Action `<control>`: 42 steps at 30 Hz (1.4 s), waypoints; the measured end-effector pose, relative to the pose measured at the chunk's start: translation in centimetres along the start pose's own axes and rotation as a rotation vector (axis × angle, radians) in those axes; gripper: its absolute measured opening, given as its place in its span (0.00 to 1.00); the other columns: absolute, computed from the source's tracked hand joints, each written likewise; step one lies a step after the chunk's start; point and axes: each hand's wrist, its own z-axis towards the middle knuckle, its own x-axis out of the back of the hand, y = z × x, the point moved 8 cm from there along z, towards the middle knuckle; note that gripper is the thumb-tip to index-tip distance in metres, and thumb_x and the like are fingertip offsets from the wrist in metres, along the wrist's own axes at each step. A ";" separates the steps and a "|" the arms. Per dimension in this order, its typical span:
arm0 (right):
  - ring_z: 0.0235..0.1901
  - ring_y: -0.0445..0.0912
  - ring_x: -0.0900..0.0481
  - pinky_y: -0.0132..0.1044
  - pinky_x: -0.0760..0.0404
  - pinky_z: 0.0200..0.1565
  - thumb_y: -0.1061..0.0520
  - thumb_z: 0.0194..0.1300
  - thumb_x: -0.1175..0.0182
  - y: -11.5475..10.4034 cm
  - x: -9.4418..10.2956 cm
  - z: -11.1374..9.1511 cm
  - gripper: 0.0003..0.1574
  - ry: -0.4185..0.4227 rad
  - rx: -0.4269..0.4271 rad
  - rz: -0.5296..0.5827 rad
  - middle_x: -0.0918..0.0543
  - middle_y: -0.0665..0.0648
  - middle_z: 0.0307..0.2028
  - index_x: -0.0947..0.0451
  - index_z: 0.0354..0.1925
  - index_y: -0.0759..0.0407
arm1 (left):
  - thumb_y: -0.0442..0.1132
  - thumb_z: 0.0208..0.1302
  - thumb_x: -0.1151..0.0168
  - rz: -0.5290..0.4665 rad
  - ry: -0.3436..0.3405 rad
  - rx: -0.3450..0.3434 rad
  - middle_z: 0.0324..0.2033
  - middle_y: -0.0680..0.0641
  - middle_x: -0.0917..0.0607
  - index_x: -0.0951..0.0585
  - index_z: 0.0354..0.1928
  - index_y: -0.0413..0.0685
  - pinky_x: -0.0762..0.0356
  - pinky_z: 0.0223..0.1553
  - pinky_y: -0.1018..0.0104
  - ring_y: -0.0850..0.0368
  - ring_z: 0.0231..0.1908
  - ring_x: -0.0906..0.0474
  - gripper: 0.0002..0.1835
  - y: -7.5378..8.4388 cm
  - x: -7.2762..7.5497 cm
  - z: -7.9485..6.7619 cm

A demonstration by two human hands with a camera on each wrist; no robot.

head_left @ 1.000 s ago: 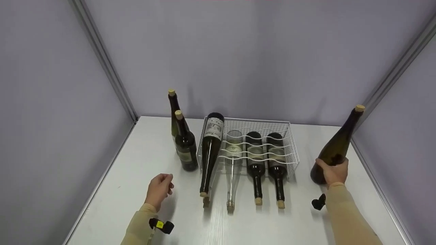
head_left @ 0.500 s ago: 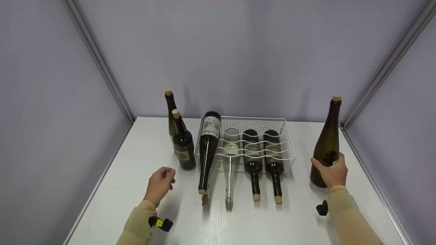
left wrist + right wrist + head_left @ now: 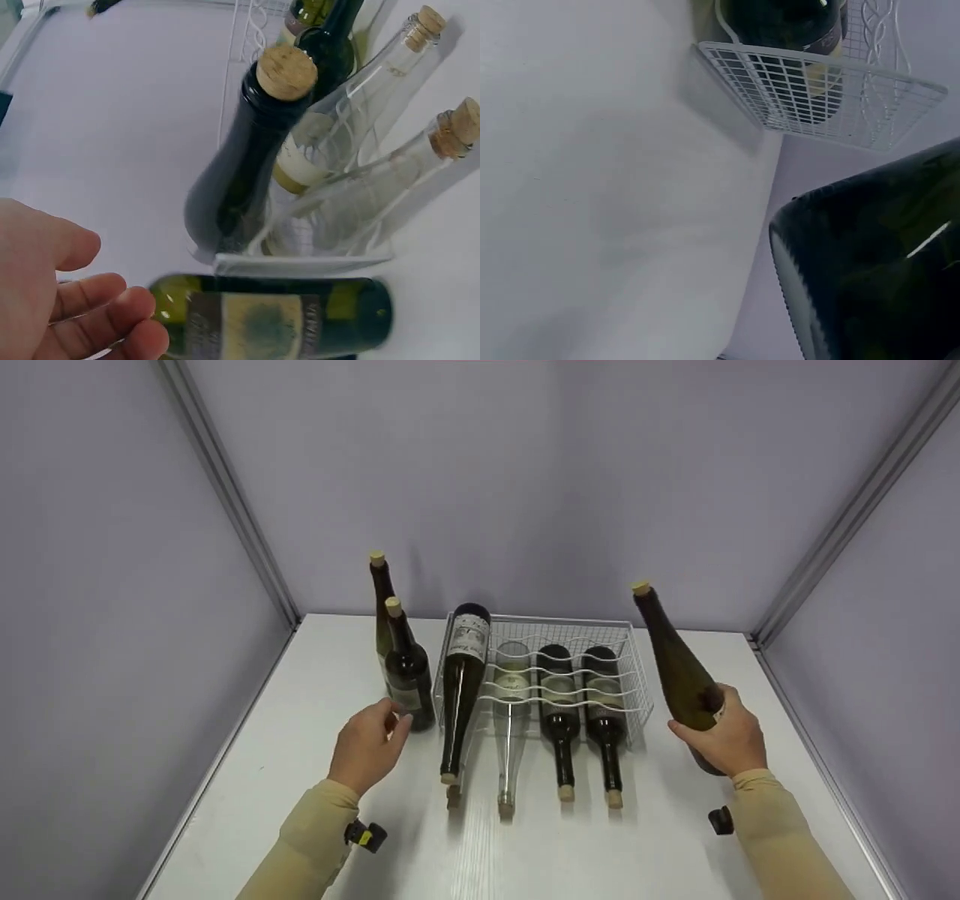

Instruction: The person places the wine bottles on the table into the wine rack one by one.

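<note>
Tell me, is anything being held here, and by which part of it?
The right hand grips a corked, dark olive-brown glass bottle around its lower body. The left hand grips nothing.

Apparently a test booth; grey panels, white tabletop

**"ITALIA" the one word that reads clear**

The capitals run along a dark edge band of the brown-and-cream paper label on a green glass bottle. Print on the white paper label of a dark, long-necked glass bottle is too small to make out from here.
</note>
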 end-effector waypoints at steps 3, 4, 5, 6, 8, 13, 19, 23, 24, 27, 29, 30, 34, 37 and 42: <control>0.43 0.62 0.21 0.61 0.24 0.41 0.31 0.43 0.27 -1.8 0.1 -0.1 0.61 -0.025 0.077 -0.046 0.21 0.69 0.48 0.38 0.63 0.65 | 0.41 0.64 0.37 0.050 0.084 -0.173 0.26 0.54 0.22 0.19 0.37 0.47 0.29 0.26 0.66 0.61 0.25 0.28 0.05 2.7 0.7 0.2; 0.41 0.61 0.20 0.60 0.24 0.40 0.31 0.43 0.27 -2.4 0.1 -0.1 0.60 -0.034 0.106 -0.056 0.20 0.67 0.47 0.37 0.62 0.64 | 0.40 0.63 0.36 0.061 0.109 -0.229 0.26 0.54 0.21 0.19 0.37 0.47 0.28 0.27 0.66 0.61 0.26 0.28 0.05 3.6 0.9 0.2; 0.39 0.59 0.20 0.59 0.23 0.38 0.32 0.43 0.27 -3.1 0.2 -0.1 0.59 -0.042 0.134 -0.064 0.19 0.65 0.45 0.36 0.62 0.64 | 0.39 0.63 0.36 0.074 0.131 -0.282 0.26 0.54 0.21 0.19 0.36 0.47 0.28 0.27 0.66 0.61 0.26 0.27 0.04 4.4 1.0 0.3; 0.37 0.57 0.20 0.57 0.23 0.37 0.32 0.42 0.26 -3.7 0.2 -0.1 0.58 -0.051 0.157 -0.072 0.19 0.64 0.44 0.35 0.61 0.63 | 0.39 0.62 0.36 0.091 0.148 -0.331 0.26 0.53 0.20 0.19 0.36 0.47 0.27 0.28 0.65 0.60 0.26 0.26 0.04 5.2 1.1 0.3; 0.34 0.54 0.20 0.55 0.23 0.35 0.33 0.41 0.25 -5.0 0.2 -0.2 0.57 -0.070 0.202 -0.078 0.18 0.62 0.43 0.34 0.60 0.62 | 0.40 0.62 0.37 0.128 0.164 -0.415 0.26 0.52 0.20 0.19 0.35 0.47 0.27 0.29 0.63 0.59 0.26 0.26 0.04 6.8 1.1 0.4; 0.33 0.51 0.20 0.52 0.22 0.34 0.36 0.38 0.23 -7.7 -0.1 -0.7 0.55 -0.118 0.291 -0.078 0.17 0.59 0.42 0.32 0.59 0.61 | 0.42 0.62 0.37 0.224 0.175 -0.567 0.28 0.50 0.19 0.19 0.36 0.47 0.25 0.37 0.57 0.53 0.30 0.25 0.07 10.1 0.8 0.6; 0.34 0.47 0.19 0.47 0.20 0.34 0.40 0.35 0.21 -9.9 -0.9 -1.2 0.53 -0.148 0.385 -0.111 0.17 0.55 0.40 0.30 0.57 0.59 | 0.40 0.57 0.36 0.225 0.236 -0.760 0.30 0.48 0.20 0.19 0.33 0.45 0.25 0.46 0.52 0.47 0.37 0.23 0.06 13.8 0.4 0.6; 0.32 0.43 0.20 0.44 0.20 0.32 0.41 0.33 0.21 -11.3 -1.4 -1.7 0.51 -0.165 0.459 -0.126 0.18 0.51 0.38 0.29 0.55 0.57 | 0.43 0.54 0.33 0.249 0.230 -0.850 0.39 0.44 0.19 0.20 0.36 0.44 0.28 0.53 0.52 0.45 0.46 0.23 0.12 15.8 -0.5 0.4; 0.33 0.42 0.21 0.43 0.20 0.32 0.41 0.33 0.22 -11.7 -1.6 -1.8 0.50 -0.173 0.479 -0.126 0.18 0.50 0.38 0.28 0.54 0.56 | 0.45 0.53 0.32 0.262 0.212 -0.858 0.42 0.44 0.19 0.20 0.39 0.44 0.29 0.54 0.52 0.45 0.49 0.24 0.15 16.1 -0.8 0.5; 0.34 0.40 0.21 0.41 0.20 0.34 0.41 0.32 0.22 -12.9 -2.1 -2.4 0.50 -0.206 0.542 -0.138 0.19 0.47 0.39 0.28 0.54 0.54 | 0.53 0.50 0.29 0.354 0.126 -0.858 0.49 0.42 0.21 0.22 0.47 0.46 0.31 0.57 0.52 0.45 0.54 0.27 0.26 16.8 -2.1 0.9; 0.35 0.39 0.21 0.40 0.19 0.35 0.40 0.31 0.22 -13.5 -2.5 -2.7 0.50 -0.223 0.586 -0.147 0.19 0.45 0.39 0.28 0.54 0.53 | 0.59 0.48 0.29 0.426 0.043 -0.846 0.52 0.43 0.23 0.24 0.52 0.48 0.30 0.55 0.53 0.46 0.54 0.28 0.33 17.0 -3.2 1.1; 0.36 0.39 0.21 0.40 0.19 0.35 0.40 0.30 0.22 -13.9 -2.7 -3.0 0.50 -0.231 0.608 -0.151 0.19 0.45 0.39 0.28 0.53 0.53 | 0.61 0.48 0.29 0.459 0.001 -0.840 0.51 0.44 0.23 0.26 0.54 0.49 0.30 0.52 0.53 0.47 0.53 0.27 0.35 17.0 -3.7 1.1; 0.37 0.39 0.21 0.40 0.18 0.37 0.42 0.28 0.21 -15.0 -3.2 -3.8 0.51 -0.251 0.693 -0.130 0.19 0.46 0.39 0.28 0.53 0.55 | 0.68 0.48 0.33 0.551 -0.153 -0.809 0.45 0.48 0.22 0.29 0.56 0.52 0.26 0.40 0.57 0.49 0.45 0.24 0.39 16.9 -5.7 1.2; 0.38 0.42 0.20 0.42 0.18 0.39 0.43 0.27 0.21 -15.7 -3.4 -4.3 0.51 -0.244 0.749 -0.119 0.19 0.48 0.40 0.27 0.53 0.58 | 0.70 0.50 0.36 0.599 -0.239 -0.773 0.38 0.50 0.19 0.28 0.54 0.52 0.24 0.31 0.58 0.51 0.37 0.21 0.38 16.5 -6.7 1.0; 0.39 0.46 0.19 0.44 0.18 0.40 0.44 0.25 0.22 -16.4 -3.3 -4.7 0.51 -0.174 0.828 -0.146 0.18 0.52 0.39 0.26 0.51 0.61 | 0.68 0.53 0.37 0.604 -0.369 -0.703 0.28 0.51 0.19 0.25 0.45 0.51 0.23 0.23 0.58 0.54 0.26 0.20 0.30 15.8 -8.0 0.8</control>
